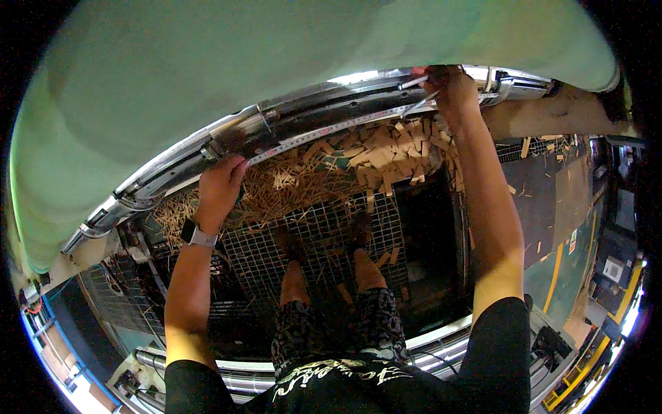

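Grated floor [258,259] below; left hand [221,186] pinches tape measure [324,132], likely steadying it; right hand [452,86]: we can't tell its grip.

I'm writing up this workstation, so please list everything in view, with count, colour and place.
Large curved surface: one, green, across the top
Metal bar: one, silver and dark, along its lower edge
Tape measure: one, whitish, along the bar
Cardboard scraps: many, brown, heaped below the tape
Metal grid: one, grey, underfoot
Metal rollers: count unclear, silver, behind the person
Floor line: one, yellow, right
Watch: one, dark with pale band, left wrist
Shirt: one, black, bottom
Shorts: one pair, dark patterned, lower centre
Left hand: one, bare, at the tape's left end
Right hand: one, bare, at the bar, fingers partly hidden
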The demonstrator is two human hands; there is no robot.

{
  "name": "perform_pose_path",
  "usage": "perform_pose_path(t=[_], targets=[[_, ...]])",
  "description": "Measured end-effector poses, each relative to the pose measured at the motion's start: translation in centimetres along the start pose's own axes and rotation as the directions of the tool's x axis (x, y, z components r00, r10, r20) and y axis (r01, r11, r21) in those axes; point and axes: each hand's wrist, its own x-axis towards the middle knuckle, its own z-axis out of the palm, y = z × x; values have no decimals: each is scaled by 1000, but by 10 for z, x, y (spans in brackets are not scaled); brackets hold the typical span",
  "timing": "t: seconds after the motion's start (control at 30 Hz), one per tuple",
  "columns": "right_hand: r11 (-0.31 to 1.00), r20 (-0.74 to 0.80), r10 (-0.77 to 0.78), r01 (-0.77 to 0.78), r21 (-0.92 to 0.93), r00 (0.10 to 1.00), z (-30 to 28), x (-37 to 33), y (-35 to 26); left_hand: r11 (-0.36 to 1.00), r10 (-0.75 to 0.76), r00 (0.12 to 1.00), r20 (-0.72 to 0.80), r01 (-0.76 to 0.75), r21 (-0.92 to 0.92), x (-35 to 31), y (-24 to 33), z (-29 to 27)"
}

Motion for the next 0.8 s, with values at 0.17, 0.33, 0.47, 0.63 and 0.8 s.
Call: perform_pose_path(t=[0.17,0.33,0.47,0.63,0.8], targets=[[998,45,-55,53,44,997,-13,11,16,999,29,998,-47,-30,-12,0,-9,4],[975,99,-23,45,-219,995,-43,-18,23,998,-2,999,-42,5,70,6,-1,7],[858,-93,-151,84,-506,984,-117,-24,25,990,-19,998,-60,27,137,6,-3,11],[249,251,-207,299,-921,946,-176,4,-40,972,-6,995,-103,30,232,7,-5,18],[134,525,-225,560,-818,821,-203,47,-68,969,-28,994,-102,52,243,5,-7,16]])
